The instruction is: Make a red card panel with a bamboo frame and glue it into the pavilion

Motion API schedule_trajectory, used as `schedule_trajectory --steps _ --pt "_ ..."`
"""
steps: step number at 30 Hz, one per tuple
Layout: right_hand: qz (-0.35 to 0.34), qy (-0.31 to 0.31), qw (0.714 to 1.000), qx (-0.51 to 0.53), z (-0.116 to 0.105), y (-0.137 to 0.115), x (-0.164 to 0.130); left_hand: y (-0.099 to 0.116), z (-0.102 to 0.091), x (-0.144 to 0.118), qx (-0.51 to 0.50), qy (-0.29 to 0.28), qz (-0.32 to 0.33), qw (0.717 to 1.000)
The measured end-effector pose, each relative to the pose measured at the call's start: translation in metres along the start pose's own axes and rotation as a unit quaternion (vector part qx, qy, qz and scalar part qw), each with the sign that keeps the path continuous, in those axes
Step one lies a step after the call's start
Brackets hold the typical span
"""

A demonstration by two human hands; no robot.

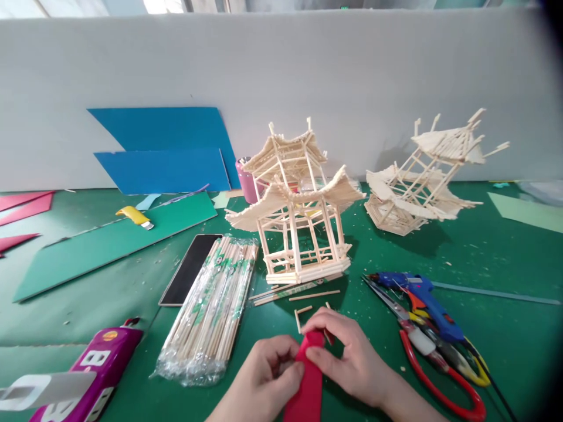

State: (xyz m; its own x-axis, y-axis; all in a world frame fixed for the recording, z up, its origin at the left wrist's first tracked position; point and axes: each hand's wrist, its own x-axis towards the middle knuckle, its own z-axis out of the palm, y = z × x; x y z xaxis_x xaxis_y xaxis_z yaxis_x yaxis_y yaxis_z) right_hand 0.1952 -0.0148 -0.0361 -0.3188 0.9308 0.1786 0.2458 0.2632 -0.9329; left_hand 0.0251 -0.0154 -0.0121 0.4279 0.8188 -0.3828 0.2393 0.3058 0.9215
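Observation:
A red strip (307,390), perhaps card or foam sheet, is held by both hands at the front middle of the table. My left hand (268,372) pinches its left edge between thumb and fingers. With the thumb on the face and fingers behind the top end, my right hand (352,357) grips the other side; the top end looks folded. Short stick pieces (303,310) lie just beyond the fingertips. Behind them stands a two-tiered pavilion model (297,234) made of wooden sticks, with longer sticks (281,293) at its base.
A bag of chopsticks (215,310) partly covers a phone (189,269). Right lie scissors (440,363) and a blue glue gun (422,299); behind, a second stick pavilion (422,181) leans. Left are a yellow cutter (134,215), green board (118,243) and purple box (101,369).

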Motion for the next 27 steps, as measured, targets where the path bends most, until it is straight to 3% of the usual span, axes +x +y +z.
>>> schedule_trajectory --steps 3,6,15,27 --pt "0.048 0.052 0.997 -0.026 0.001 0.003 0.002 0.003 0.004 0.009 -0.174 -0.003 -0.071 0.982" --pt "0.075 0.077 0.994 -0.022 -0.002 0.006 0.003 -0.002 0.005 0.014 -0.227 -0.017 -0.086 0.97" --pt "0.072 0.065 0.995 0.002 -0.003 0.004 0.001 -0.014 0.005 0.021 -0.154 -0.014 -0.113 0.981" --pt "0.035 0.05 0.998 -0.033 -0.002 0.005 0.002 -0.001 0.008 0.02 0.049 -0.066 0.008 0.997"
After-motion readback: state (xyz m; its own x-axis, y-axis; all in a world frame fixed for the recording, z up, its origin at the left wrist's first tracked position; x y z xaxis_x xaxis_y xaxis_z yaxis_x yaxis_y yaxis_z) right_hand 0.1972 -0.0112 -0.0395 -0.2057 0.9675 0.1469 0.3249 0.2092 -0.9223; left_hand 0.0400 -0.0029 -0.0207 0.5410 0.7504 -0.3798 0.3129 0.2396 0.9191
